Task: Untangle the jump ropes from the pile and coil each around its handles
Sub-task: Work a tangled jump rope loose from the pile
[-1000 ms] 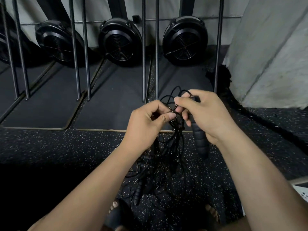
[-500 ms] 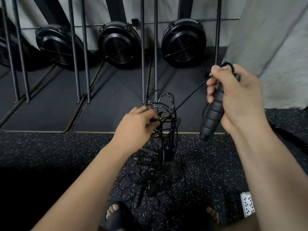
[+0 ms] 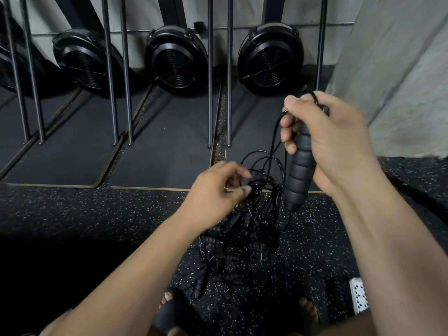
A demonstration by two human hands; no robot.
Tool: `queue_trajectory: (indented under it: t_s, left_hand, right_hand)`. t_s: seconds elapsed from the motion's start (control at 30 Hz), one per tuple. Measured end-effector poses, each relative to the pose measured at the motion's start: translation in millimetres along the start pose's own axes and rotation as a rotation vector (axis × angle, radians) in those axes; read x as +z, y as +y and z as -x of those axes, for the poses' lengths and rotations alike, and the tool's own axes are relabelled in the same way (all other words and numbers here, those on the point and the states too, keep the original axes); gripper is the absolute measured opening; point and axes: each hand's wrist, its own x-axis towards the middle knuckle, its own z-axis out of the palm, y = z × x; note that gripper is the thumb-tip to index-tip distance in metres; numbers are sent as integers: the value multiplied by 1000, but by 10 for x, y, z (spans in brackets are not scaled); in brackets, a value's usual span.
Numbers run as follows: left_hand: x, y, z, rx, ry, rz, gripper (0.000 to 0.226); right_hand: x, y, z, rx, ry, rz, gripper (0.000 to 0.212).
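Note:
A tangle of thin black jump ropes (image 3: pixel 261 190) hangs in front of me, with several ribbed black handles (image 3: pixel 218 241) dangling below it above the floor. My left hand (image 3: pixel 215 192) pinches the knot of cords at its top. My right hand (image 3: pixel 324 139) grips one ribbed black handle (image 3: pixel 299 170) upright, up and to the right of the tangle. That handle's cord (image 3: pixel 276 132) comes out at my thumb and runs down into the loops. Which cord belongs to which handle in the bundle I cannot make out.
Speckled black rubber floor (image 3: pixel 84 214) lies below. Dark mats (image 3: pixel 164 146) with upright metal rods (image 3: pixel 210 93) stand ahead, and three round black fan units (image 3: pixel 174 61) line the wall. A grey concrete pillar (image 3: pixel 400 69) rises at right. My sandalled feet (image 3: pixel 174 309) are at the bottom.
My right hand pulled the handle up and to the right away from the tangle, then lowered it slightly back toward it. My left hand dropped a little with the bundle.

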Motion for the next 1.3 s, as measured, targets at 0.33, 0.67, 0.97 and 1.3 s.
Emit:
queue_trajectory:
  t_s: [0.33,0.67,0.97,1.3]
  left_hand:
    - [271,-138,-114,-19,33,-202,38]
    - [207,-255,-154,-69,-57,-88,32]
    - [172,-425,-211,-441,31,-33,15]
    - [303,-308,-149,-183,116,-301,24]
  right_hand:
    - [-15,-67,-2,4,21,-101,21]
    - [-45,-111,-14,27,78,-215,21]
    - [-126,-129,-20,5,163,-273,17]
    - [83,-69,25,63,-19,-188,18]
